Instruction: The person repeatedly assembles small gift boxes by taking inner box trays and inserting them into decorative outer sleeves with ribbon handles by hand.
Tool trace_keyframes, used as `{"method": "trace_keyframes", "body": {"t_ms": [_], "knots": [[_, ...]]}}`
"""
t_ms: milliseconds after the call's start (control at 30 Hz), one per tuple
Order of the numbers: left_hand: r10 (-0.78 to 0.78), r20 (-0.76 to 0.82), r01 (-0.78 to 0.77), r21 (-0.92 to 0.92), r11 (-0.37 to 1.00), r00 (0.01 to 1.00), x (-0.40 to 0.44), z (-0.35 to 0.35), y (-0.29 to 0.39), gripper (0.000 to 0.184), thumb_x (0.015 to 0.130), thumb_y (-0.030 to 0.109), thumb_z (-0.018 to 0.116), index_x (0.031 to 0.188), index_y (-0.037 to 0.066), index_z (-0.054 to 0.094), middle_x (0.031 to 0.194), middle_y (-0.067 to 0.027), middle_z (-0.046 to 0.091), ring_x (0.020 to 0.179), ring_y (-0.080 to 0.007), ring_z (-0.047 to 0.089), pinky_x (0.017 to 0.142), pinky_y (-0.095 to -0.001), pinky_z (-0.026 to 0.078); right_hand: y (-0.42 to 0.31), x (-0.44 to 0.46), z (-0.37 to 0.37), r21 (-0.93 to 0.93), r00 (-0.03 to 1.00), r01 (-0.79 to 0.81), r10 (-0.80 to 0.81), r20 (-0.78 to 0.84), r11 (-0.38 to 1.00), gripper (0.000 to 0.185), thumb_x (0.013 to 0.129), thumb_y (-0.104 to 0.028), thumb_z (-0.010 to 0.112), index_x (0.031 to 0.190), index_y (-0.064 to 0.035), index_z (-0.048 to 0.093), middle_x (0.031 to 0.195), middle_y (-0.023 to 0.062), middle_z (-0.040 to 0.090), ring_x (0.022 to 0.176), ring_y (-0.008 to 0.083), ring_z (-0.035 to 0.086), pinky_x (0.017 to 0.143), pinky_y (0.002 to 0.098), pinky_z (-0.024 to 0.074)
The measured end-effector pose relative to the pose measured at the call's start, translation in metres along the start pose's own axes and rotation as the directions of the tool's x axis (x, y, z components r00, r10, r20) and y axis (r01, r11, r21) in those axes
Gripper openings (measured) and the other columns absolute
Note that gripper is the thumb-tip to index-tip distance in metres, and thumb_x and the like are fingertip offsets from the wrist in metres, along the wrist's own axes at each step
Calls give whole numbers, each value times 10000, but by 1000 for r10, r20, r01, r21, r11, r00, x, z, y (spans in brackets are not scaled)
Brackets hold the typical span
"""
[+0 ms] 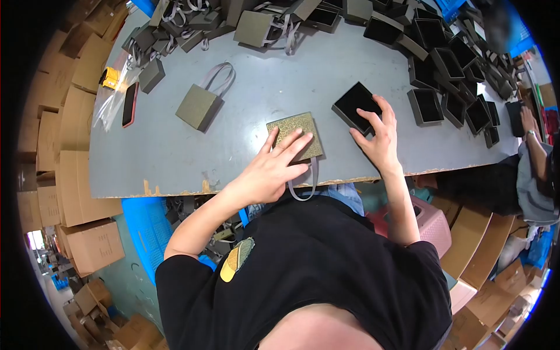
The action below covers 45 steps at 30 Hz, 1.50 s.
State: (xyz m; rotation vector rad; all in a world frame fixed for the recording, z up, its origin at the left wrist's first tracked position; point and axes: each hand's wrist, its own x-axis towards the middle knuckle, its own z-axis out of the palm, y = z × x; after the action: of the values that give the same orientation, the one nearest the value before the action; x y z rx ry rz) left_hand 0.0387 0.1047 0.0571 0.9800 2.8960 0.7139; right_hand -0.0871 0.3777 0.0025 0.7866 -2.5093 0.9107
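Under my left hand [273,166] lies a small olive-gold patterned box [308,125], near the front edge of the table. The fingers are spread flat over its top. A grey ribbon loop [315,181] hangs from the box towards my body. My right hand [382,131] spans an open box tray [352,105] with a black inside. Its thumb and middle finger are at opposite sides, and the index finger reaches over the inside. Further left stands another olive box [199,108] with a grey ribbon handle [220,76].
Open black box trays [426,106] are heaped at the right, and ribboned boxes [254,29] lie along the back. A phone [129,105] and a yellow tape dispenser [109,77] lie at the left. Another person's hand [529,121] is at the far right. Cardboard boxes [81,186] line the left.
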Motion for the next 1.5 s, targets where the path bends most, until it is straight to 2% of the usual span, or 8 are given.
{"method": "trace_keyframes", "body": {"t_ms": [300, 400, 500, 600, 733, 933, 1200, 1500], "knots": [[-19, -253, -61, -305, 951, 967, 30, 9, -24, 181, 722, 76, 741, 716, 48, 563, 1333, -168, 579, 1273, -353, 531, 1060, -527, 397, 2, 2, -4, -24, 998, -39, 40, 58, 999, 514, 663, -170, 856, 1134, -99, 660, 1442, 238, 433, 1326, 429, 435, 1082, 505, 382], [-201, -481, 138, -163, 977, 853, 58, 6, -42, 144, 802, 7, 612, 935, 30, 663, 1152, -144, 684, 1112, -322, 627, 967, -413, 471, -6, 3, -17, 28, 985, -116, 112, 128, 993, 597, 652, -159, 851, 1201, -109, 622, 1392, 215, 458, 1267, 411, 470, 1061, 489, 407], [-302, -217, 212, -359, 909, 928, 61, 18, -83, 402, 794, -55, 477, 1134, 42, 667, 1102, -167, 682, 1074, -372, 625, 955, -444, 478, -10, -9, -27, 145, 980, -156, 134, 150, 977, 717, 636, -111, 834, 1301, -112, 566, 1356, 188, 466, 1250, 385, 482, 1047, 455, 434], [-423, -348, 263, -422, 867, 836, 58, 29, -85, 519, 781, -84, 407, 1217, 61, 649, 1099, -179, 683, 1084, -370, 624, 969, -414, 482, -30, -22, -42, 218, 983, -182, 169, 78, 959, 771, 628, -89, 837, 1341, -92, 544, 1359, 187, 464, 1268, 374, 477, 1059, 444, 431], [-641, -491, 450, -460, 766, 590, 51, 38, -79, 511, 781, -106, 383, 1180, 56, 657, 1123, -191, 681, 1082, -370, 632, 954, -414, 494, -54, -31, -25, 263, 993, -115, 100, 69, 958, 893, 606, -88, 859, 1419, -63, 491, 1399, 200, 441, 1289, 378, 454, 1072, 445, 419], [-748, -416, 477, -585, 656, 517, 45, 30, -78, 482, 793, -116, 409, 1167, 63, 655, 1028, -160, 685, 921, -320, 628, 866, -381, 501, -63, -21, 15, 305, 985, -66, 13, 172, 950, 1002, 602, -116, 870, 1476, -3, 393, 1377, 218, 438, 1249, 405, 450, 1044, 466, 421], [-605, -537, 542, -293, 788, 588, 44, 30, -65, 467, 807, -107, 421, 1193, 50, 632, 1091, -155, 665, 977, -316, 601, 911, -406, 480, -64, -17, 19, 357, 953, 24, -129, 273, 934, 1014, 618, -162, 874, 1480, 13, 368, 1408, 215, 422, 1297, 397, 417, 1079, 490, 373], [-632, -353, 588, -236, 774, 690, 39, 46, 0, 634, 788, 237, 699, 1333, -22, 502, 1378, -260, 491, 1189, -449, 494, 989, -507, 451, -92, -14, 67, 461, 992, -61, 1, 128, 885, 750, 958, -291, 546, 1574, -20, 214, 1622, 251, 178, 1505, 427, 147, 1219, 500, 157]]}}
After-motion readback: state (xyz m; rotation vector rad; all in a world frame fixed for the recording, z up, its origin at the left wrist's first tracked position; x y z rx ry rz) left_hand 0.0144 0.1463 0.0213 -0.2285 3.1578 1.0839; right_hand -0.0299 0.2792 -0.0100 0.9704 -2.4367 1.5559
